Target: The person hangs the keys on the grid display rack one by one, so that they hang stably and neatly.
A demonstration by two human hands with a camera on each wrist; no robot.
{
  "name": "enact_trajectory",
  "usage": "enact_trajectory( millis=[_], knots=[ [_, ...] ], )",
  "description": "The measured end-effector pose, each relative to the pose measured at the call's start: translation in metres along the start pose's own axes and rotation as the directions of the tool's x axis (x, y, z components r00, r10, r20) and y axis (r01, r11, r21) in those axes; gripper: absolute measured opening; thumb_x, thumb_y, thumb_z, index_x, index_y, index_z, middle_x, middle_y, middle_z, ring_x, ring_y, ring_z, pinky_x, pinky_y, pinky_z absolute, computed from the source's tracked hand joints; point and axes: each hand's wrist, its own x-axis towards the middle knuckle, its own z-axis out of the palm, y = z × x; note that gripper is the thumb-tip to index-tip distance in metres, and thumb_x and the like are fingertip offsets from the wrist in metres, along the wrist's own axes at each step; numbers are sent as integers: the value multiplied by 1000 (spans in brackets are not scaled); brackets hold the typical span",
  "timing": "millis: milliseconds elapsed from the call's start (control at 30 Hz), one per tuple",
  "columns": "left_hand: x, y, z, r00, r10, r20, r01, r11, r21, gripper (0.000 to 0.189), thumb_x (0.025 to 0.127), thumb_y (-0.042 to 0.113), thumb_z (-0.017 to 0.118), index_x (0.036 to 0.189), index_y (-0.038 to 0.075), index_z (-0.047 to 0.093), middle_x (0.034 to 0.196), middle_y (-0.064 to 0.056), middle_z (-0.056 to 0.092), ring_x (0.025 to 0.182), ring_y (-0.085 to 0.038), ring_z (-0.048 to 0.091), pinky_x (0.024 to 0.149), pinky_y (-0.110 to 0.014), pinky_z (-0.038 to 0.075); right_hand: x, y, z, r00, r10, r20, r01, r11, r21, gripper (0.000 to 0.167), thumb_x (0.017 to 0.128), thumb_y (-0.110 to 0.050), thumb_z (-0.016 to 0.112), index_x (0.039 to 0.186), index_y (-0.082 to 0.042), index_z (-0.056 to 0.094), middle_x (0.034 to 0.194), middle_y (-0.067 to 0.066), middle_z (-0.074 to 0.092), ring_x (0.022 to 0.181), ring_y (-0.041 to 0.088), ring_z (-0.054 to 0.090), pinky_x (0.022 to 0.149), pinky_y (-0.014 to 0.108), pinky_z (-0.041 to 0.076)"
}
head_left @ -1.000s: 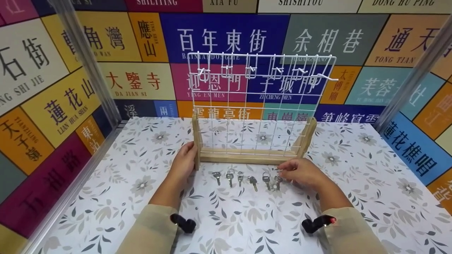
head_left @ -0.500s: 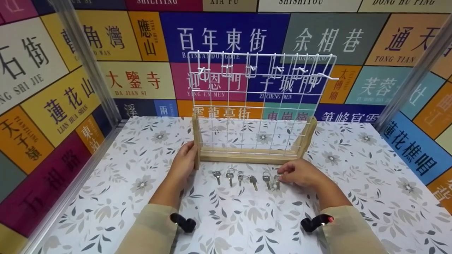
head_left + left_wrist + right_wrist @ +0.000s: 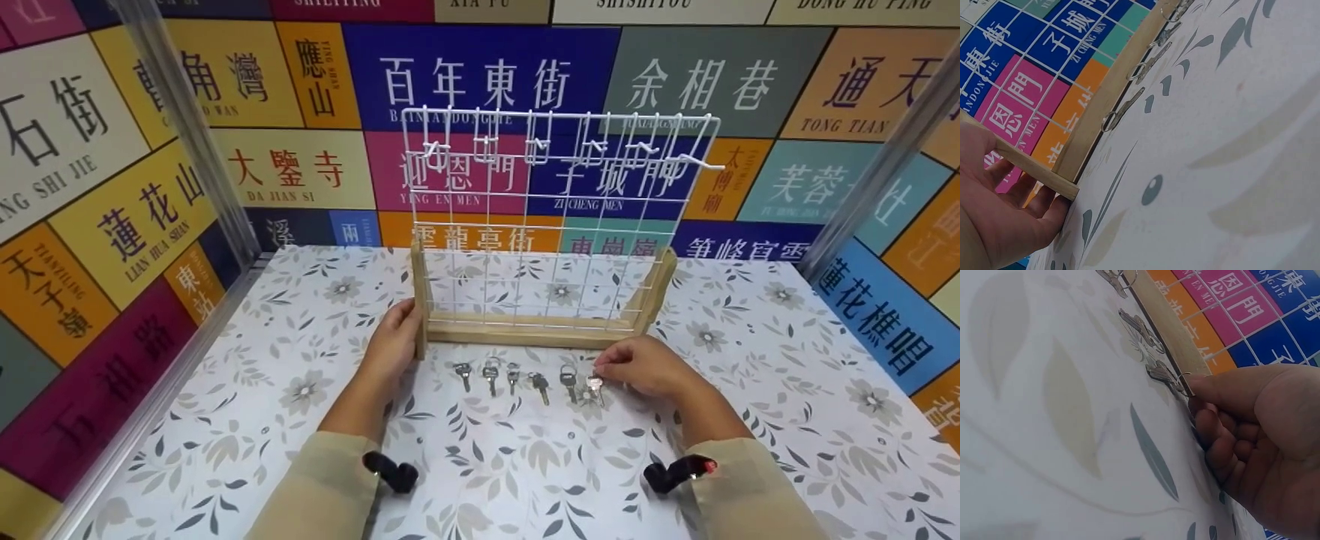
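Note:
My left hand (image 3: 391,341) grips the left wooden upright (image 3: 1036,167) of the stand, thumb and fingers on either side of it. The stand carries an upright white wire grid (image 3: 551,198) with several hooks along its upper part. In front of its wooden base (image 3: 517,335) lies a row of several keys, each with a metal ring where visible. My right hand (image 3: 646,367) pinches the ring (image 3: 1186,382) of the rightmost key (image 3: 595,384) between thumb and index finger; in the right wrist view the key (image 3: 1162,373) lies at or just above the cloth.
A leaf-patterned white cloth (image 3: 480,465) covers the table. Colourful panels with lettering (image 3: 480,67) stand behind and at both sides. Clear corner posts (image 3: 199,135) rise left and right. The other keys (image 3: 491,375) lie spaced to the left of the pinched one.
The rightmost key has tilted slightly and now catches the light, its ring between my right fingertips. My left hand and the stand stay in place.

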Motion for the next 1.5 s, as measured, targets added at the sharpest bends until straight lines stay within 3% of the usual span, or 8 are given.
enact_trajectory(
  millis=[167, 333, 567, 833, 1000, 1167, 1367, 1500],
  knots=[
    [-1, 1, 0, 1000, -6, 3, 6, 1000, 10, 61, 108, 61, 51, 162, 32, 44, 167, 5, 46, 158, -23, 40, 134, -49, 29, 0, 0, -3, 1000, -8, 10, 8, 999, 46, 20, 100, -31, 76, 105, -13, 81, 84, -5, 70, 78, 13, 60, 68, 26, 50],
    [-2, 2, 0, 1000, -24, -1, 24, 1000, 13, 61, 108, 61, 52, 161, 34, 45, 167, 6, 46, 157, -22, 41, 134, -49, 28, -3, -8, -6, 1000, -8, 12, 7, 988, 155, 22, 101, -29, 75, 110, -9, 78, 91, 0, 72, 83, 14, 62, 70, 26, 52],
    [-2, 1, 0, 1000, -24, -1, 24, 1000, 2, 57, 109, 58, 52, 161, 34, 46, 165, 5, 48, 155, -22, 43, 133, -49, 29, -12, -38, -9, 1000, 3, -8, 0, 932, 363, 27, 102, -25, 75, 115, -2, 75, 93, -1, 72, 84, 14, 65, 76, 29, 59],
    [-2, 2, 1, 999, -42, 5, 42, 999, -5, 55, 109, 57, 52, 159, 35, 47, 165, 6, 48, 157, -22, 42, 133, -50, 29, -16, -92, -8, 998, -29, -47, 51, 806, 589, 18, 102, -18, 74, 110, -2, 73, 86, -2, 71, 79, 13, 64, 75, 26, 58],
    [-1, 1, 0, 1000, -21, 4, 22, 1000, -14, 55, 109, 58, 53, 158, 34, 48, 163, 5, 50, 155, -23, 44, 132, -49, 31, -17, -130, -9, 994, -81, -75, 111, 750, 652, 13, 102, -14, 73, 109, -3, 73, 89, -1, 73, 82, 12, 67, 79, 26, 61],
    [-1, -1, 1, 999, 22, 24, -22, 999, -39, 57, 109, 57, 53, 159, 30, 47, 160, 3, 53, 153, -23, 47, 132, -47, 33, -16, -168, -12, 979, -154, -133, 203, 714, 670, 11, 102, -10, 71, 108, 0, 73, 90, 1, 73, 80, 14, 66, 75, 25, 61],
    [-2, -1, 0, 999, -4, 31, 6, 997, -73, 57, 108, 58, 54, 159, 32, 48, 161, 4, 52, 155, -21, 44, 132, -46, 33, -8, -213, -19, 960, -211, -186, 281, 701, 656, 14, 102, -13, 74, 109, -1, 74, 94, 6, 74, 82, 16, 68, 79, 27, 63],
    [-2, 1, 0, 999, -28, 30, 30, 997, -67, 57, 108, 59, 54, 159, 33, 48, 162, 5, 51, 156, -21, 43, 132, -47, 32, -2, -242, -26, 954, -214, -212, 301, 658, 690, 18, 101, -14, 75, 112, 0, 74, 95, 7, 73, 82, 16, 68, 79, 27, 63]
  ],
)
